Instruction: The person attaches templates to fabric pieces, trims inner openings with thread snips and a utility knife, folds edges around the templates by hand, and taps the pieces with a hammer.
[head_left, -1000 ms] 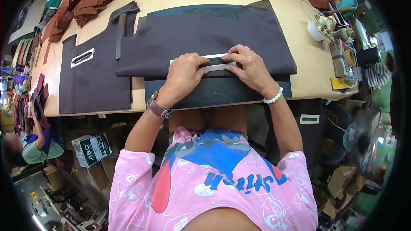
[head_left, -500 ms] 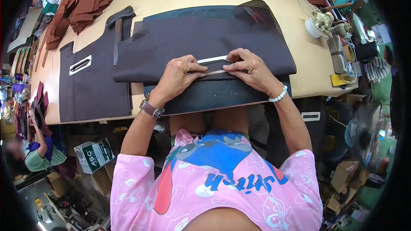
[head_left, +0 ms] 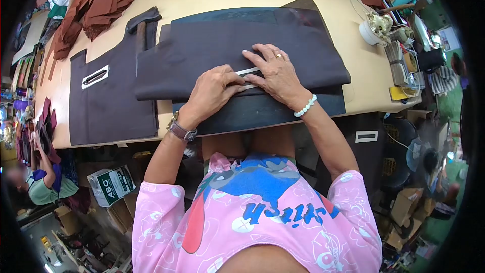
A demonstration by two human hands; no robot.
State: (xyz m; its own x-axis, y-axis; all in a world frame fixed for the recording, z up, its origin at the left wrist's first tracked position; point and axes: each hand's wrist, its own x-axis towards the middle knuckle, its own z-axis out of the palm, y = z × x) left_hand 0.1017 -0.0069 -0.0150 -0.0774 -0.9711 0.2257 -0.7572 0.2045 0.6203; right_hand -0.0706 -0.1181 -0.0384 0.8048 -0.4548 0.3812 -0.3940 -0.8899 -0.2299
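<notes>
A dark brown fabric panel lies folded over a dark board at the table's front edge. In it is a slit framed by a pale strip, like a pocket opening. My left hand is closed at the slit's left end, thumb and fingers pinching the fabric there. My right hand rests on the fabric at the slit's right side, fingers spread, with its thumb reaching toward the left fingertips. Both hands partly cover the slit.
Another dark panel with a white-framed slit lies at left, under a long dark tool. Rust-coloured cloth pieces are at the back left. At right stand a white cup and a stack of bundled pieces. A person works at far left.
My right hand has moved left along the slit, and its fingers have gone from a pinch to spread. My left hand still pinches at the left end.
</notes>
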